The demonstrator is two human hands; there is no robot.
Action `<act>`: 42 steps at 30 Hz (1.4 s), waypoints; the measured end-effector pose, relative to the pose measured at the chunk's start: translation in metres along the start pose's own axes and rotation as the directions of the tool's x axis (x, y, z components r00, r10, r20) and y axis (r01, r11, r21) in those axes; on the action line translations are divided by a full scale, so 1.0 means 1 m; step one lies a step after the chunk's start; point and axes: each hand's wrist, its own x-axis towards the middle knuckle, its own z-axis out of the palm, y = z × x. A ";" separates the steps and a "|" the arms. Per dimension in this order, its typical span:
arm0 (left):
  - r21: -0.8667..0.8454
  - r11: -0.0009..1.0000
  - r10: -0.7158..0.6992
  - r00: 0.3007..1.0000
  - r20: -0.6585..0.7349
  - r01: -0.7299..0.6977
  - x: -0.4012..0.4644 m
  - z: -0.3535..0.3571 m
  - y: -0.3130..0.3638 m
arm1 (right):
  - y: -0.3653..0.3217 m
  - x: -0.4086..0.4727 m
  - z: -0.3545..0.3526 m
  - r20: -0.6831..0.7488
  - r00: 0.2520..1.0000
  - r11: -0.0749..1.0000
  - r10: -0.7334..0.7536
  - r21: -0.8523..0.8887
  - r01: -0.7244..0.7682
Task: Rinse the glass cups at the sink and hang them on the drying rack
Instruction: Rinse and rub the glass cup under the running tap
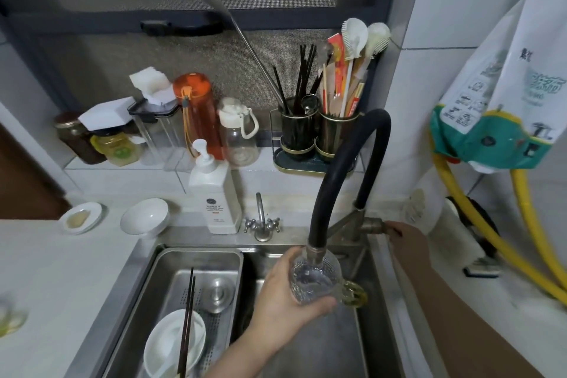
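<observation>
With the left hand (287, 294) wrapped round the glass cup (316, 281) under the black spout (316, 250), keep it centred while the right hand (405, 238), fingers on the tap handle (372, 225), eases the flow.

soap bottle (214, 193) by small tap (261, 221) | chopsticks (187, 322) across white bowl (159, 347)
</observation>
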 end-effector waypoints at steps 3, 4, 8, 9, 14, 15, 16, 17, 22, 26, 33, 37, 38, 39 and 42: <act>0.001 1.000 0.020 1.000 0.007 -0.020 -0.001 -0.001 0.002 | -0.003 0.000 -0.002 0.026 0.999 0.999 0.046 0.026 -0.046; 0.003 1.000 0.026 1.000 0.011 -0.026 -0.002 -0.001 0.002 | -0.003 0.000 -0.002 0.035 0.998 0.998 0.057 0.032 -0.058; 0.015 0.999 0.040 0.999 0.019 -0.040 -0.003 -0.002 0.001 | -0.003 0.001 -0.003 0.061 0.995 0.996 0.083 0.030 -0.085; 0.015 0.999 0.043 0.999 0.020 -0.043 -0.003 -0.003 0.001 | -0.002 0.002 -0.003 0.064 0.994 0.996 0.086 0.030 -0.088; 0.029 0.998 0.056 0.998 0.036 -0.057 -0.003 -0.003 0.003 | -0.004 0.001 -0.006 0.057 0.994 0.994 0.096 0.037 -0.098; 0.029 0.998 0.058 0.997 0.041 -0.059 -0.004 -0.004 0.003 | -0.004 0.000 -0.006 0.057 0.994 0.995 0.091 0.025 -0.092; 0.028 0.998 0.061 0.997 0.045 -0.062 -0.004 -0.004 0.004 | -0.005 0.000 -0.006 0.058 0.995 0.996 0.083 0.009 -0.084; 0.028 0.997 0.066 0.997 0.047 -0.067 -0.005 -0.005 0.005 | -0.005 0.000 -0.007 0.058 0.996 0.997 0.075 -0.008 -0.074; 0.031 0.996 0.083 0.995 0.056 -0.084 -0.006 -0.007 0.008 | -0.006 0.000 -0.008 0.055 0.996 0.997 0.075 -0.006 -0.074; 0.047 0.995 0.090 0.994 0.059 -0.093 -0.008 -0.009 0.010 | -0.005 -0.003 -0.009 0.069 0.994 0.996 0.087 0.023 -0.089; 0.042 0.993 0.112 0.992 0.051 -0.114 -0.004 -0.013 0.006 | -0.038 -0.059 -0.016 0.053 0.992 0.961 0.116 0.247 -0.125; -0.010 0.997 0.074 0.995 0.066 -0.073 0.002 -0.015 -0.002 | -0.073 -0.108 -0.023 0.279 0.960 0.944 0.002 0.315 -0.094; -0.015 0.998 0.066 0.995 0.074 -0.065 0.002 -0.016 -0.002 | -0.079 -0.117 -0.023 0.318 0.948 0.927 -0.003 0.357 -0.117; -0.019 0.998 0.054 0.995 0.082 -0.053 0.003 -0.018 -0.002 | -0.083 -0.123 -0.023 0.355 0.935 0.905 -0.003 0.399 -0.149; -0.045 0.999 0.012 0.992 0.128 -0.006 0.004 -0.025 -0.004 | -0.091 -0.136 -0.019 0.488 0.872 0.848 -0.042 0.478 -0.227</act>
